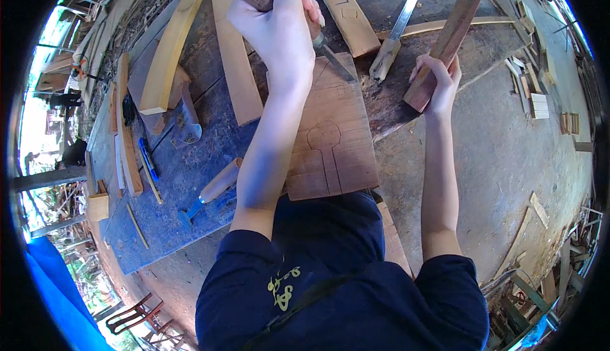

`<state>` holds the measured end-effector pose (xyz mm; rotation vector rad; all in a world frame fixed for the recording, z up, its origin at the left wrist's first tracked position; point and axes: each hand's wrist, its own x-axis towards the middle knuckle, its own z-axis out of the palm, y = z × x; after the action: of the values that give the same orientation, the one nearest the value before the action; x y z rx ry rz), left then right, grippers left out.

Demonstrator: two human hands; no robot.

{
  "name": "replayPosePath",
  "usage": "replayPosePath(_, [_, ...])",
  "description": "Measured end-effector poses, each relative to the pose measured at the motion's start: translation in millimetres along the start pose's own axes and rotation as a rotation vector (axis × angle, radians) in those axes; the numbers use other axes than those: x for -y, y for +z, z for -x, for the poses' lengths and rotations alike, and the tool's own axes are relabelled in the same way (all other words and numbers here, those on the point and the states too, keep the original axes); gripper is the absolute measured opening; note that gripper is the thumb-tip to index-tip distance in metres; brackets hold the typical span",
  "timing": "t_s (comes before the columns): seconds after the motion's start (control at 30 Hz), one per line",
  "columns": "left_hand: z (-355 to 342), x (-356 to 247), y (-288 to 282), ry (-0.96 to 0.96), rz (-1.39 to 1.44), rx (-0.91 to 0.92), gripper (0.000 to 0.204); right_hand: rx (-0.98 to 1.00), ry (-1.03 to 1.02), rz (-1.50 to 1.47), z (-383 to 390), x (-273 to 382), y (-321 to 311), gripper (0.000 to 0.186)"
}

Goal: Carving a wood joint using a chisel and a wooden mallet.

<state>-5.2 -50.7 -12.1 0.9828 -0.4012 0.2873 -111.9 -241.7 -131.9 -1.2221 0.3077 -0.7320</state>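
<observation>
My left hand (279,39) is wrapped round the thick wooden handle of a chisel (340,63). Its metal blade slants down to the right, with the tip at the upper right part of a flat brown board (352,154). A rounded head with a long narrow stem is drawn on that board in dark lines. The board lies in front of my body. At the right, my right hand (438,84) grips the lower end of a dark wooden bar (456,30), raised and tilted. What the blade tip does to the wood is too small to tell.
A handsaw (397,30) lies between my hands, beyond the board. Another wooden-handled tool (219,182), a blue pen (149,158) and a curved wood piece (175,49) lie at the left on the worktable (175,217). Wood offcuts (530,90) are on the floor at right.
</observation>
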Motion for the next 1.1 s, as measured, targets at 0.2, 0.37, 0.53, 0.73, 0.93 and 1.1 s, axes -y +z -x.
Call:
replayPosePath(0.2, [-0.3,-1.2,-0.5,0.001,0.006,0.010,0.022,-0.026,0.016,-0.035,1.6,3.0,2.5,0.024])
replayPosePath(0.37, [2.8,-3.3,7.8,-0.041,-0.068,-0.100,0.017,-0.011,0.011,-0.011,1.8,3.1,1.7,0.028])
replayPosePath(0.53, [2.6,-4.1,8.5,-0.039,-0.069,-0.103,0.016,0.007,0.008,0.011,0.5,1.8,1.7,0.033])
replayPosePath(0.73, [-0.7,-0.6,5.8,-0.024,-0.080,-0.062,0.017,-0.028,0.024,-0.030,1.4,3.3,3.3,0.023])
replayPosePath(0.93, [8.2,-8.9,16.0,0.045,-0.019,0.068,0.017,-0.023,0.028,-0.020,-1.1,1.2,1.0,0.024])
replayPosePath(1.1, [10.2,-6.2,19.0,-0.030,-0.128,0.080,0.016,-0.021,0.014,0.055,-0.8,-0.1,0.6,0.035])
